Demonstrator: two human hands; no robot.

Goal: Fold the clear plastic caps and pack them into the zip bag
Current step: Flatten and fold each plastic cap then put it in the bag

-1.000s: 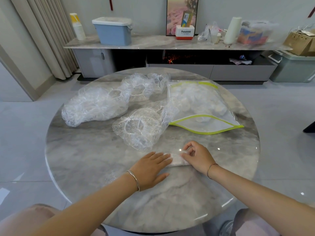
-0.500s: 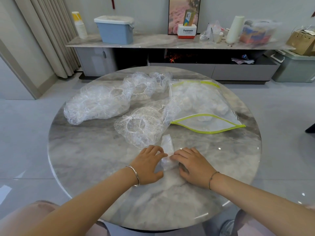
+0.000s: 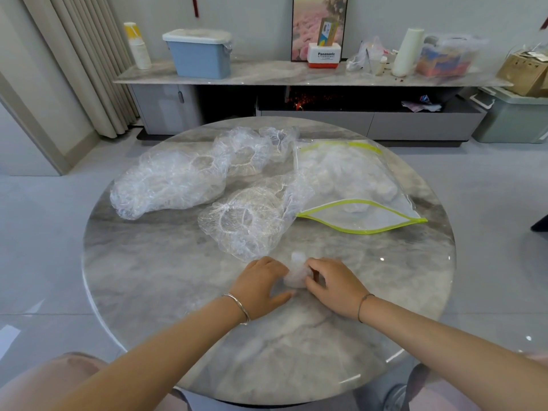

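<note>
Left wrist [image 3: 218,314] wears a silver bangle [image 3: 239,307], right a thin cord [image 3: 363,304].

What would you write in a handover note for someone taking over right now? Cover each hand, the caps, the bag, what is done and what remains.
Left hand and right hand: both pinch one small folded cap on the table, near side.
Zip bag: open, far right, packed caps already inside.
To do: bag this cap, then fold the loose cap beside the bag and the pile at far left.

Loose cap [image 3: 246,223] crowds ahead-left; bare tabletop [image 3: 341,253] toward zip bag [image 3: 391,218] mouth.
</note>
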